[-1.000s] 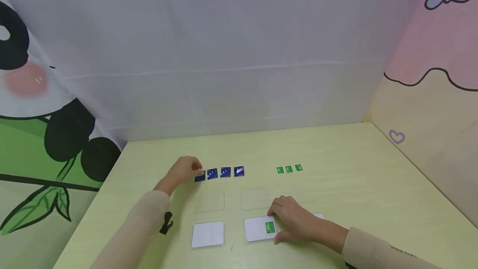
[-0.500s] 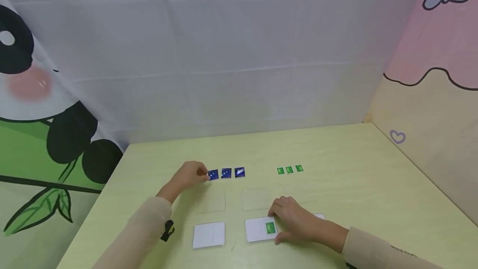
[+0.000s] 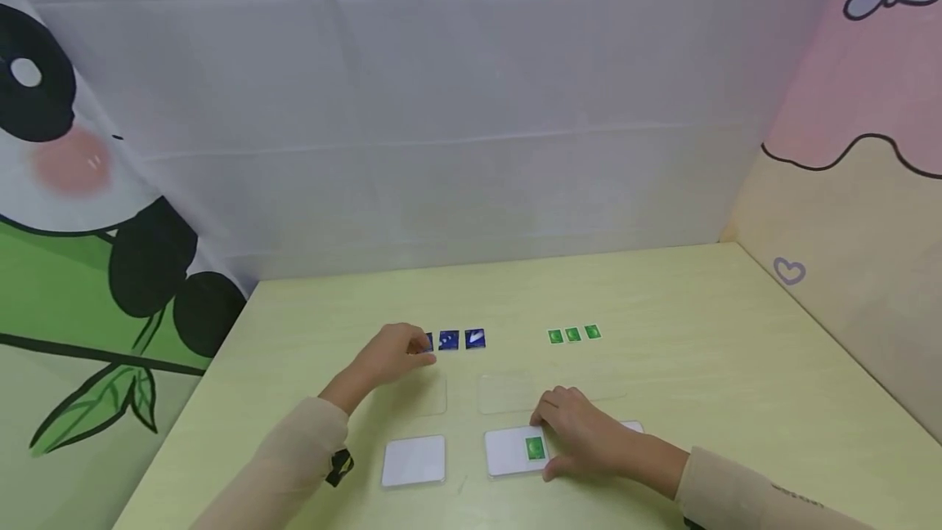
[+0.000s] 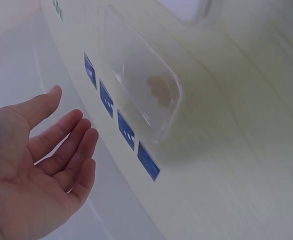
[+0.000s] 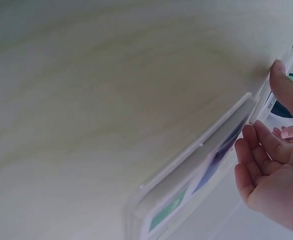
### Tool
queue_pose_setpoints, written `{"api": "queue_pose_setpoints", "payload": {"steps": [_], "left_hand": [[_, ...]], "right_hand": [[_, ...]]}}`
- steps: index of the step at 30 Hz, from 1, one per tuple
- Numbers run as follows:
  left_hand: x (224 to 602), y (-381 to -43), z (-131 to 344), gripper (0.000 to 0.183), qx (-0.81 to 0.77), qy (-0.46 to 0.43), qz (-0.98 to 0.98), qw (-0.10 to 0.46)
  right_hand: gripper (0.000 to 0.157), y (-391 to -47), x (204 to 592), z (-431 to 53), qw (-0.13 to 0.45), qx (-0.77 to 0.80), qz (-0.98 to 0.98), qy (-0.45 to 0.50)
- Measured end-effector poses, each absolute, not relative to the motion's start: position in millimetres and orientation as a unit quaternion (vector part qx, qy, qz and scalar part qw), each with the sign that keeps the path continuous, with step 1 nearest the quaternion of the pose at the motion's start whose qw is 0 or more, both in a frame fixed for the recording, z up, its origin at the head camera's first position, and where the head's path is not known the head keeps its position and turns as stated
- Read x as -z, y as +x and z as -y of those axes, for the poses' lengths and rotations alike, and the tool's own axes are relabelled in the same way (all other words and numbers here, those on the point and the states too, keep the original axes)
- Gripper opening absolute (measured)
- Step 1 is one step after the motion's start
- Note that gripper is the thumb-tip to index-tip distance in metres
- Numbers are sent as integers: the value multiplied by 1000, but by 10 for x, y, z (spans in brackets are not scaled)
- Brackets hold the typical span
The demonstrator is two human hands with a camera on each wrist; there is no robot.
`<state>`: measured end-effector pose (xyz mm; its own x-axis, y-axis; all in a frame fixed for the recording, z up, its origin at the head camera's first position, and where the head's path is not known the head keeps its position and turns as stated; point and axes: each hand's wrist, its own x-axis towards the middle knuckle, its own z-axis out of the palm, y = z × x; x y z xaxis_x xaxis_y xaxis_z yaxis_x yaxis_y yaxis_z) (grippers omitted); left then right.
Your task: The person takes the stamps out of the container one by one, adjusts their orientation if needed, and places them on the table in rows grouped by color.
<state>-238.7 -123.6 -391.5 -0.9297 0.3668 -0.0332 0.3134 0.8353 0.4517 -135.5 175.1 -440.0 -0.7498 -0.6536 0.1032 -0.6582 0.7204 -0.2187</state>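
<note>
My left hand (image 3: 395,354) is over the left end of a row of small dark blue picture squares (image 3: 474,339), hiding part of it. In the left wrist view, all the blue squares (image 4: 126,130) lie on the table, and the relaxed left hand (image 4: 46,175) holds nothing. My right hand (image 3: 589,436) holds the right end of a white plastic case (image 3: 506,452) bearing a green picture square (image 3: 535,448), with thumb at its near corner and fingers at its far one. The right wrist view shows the curled fingers of the right hand (image 5: 281,155) near the case's edge.
Three small green squares (image 3: 573,334) lie at the back right. Clear plastic covers (image 3: 505,393) sit in the middle. A plain white case (image 3: 414,460) is at left. Another case (image 5: 201,160), with green and dark pictures, is mostly behind the right hand in the head view.
My left hand has moved right along the row of blue squares, from the leftmost one to the second. The right hand has stayed at the middle case.
</note>
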Motion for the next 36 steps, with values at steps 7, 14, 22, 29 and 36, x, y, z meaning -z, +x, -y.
{"api": "queue_pose_setpoints", "payload": {"steps": [7,14,22,29,36], "left_hand": [[3901,-2259,1064,20,-229,202,-951,60],[3930,-2132,921,19,-240,210,-945,74],[3990,-2056,843,22,-250,230,-937,86],[4010,-1976,776,24,-260,259,-926,93],[4069,-1890,688,25,-259,266,-921,114]], "right_hand": [[56,-1362,4401,-1748,11,-121,928,352],[55,-1352,4394,-1744,7,-125,929,350],[55,-1354,4388,-1743,-2,-124,930,347],[57,-1366,4382,-1750,-12,-121,931,345],[56,-1374,4403,-1752,-9,-122,930,345]]}}
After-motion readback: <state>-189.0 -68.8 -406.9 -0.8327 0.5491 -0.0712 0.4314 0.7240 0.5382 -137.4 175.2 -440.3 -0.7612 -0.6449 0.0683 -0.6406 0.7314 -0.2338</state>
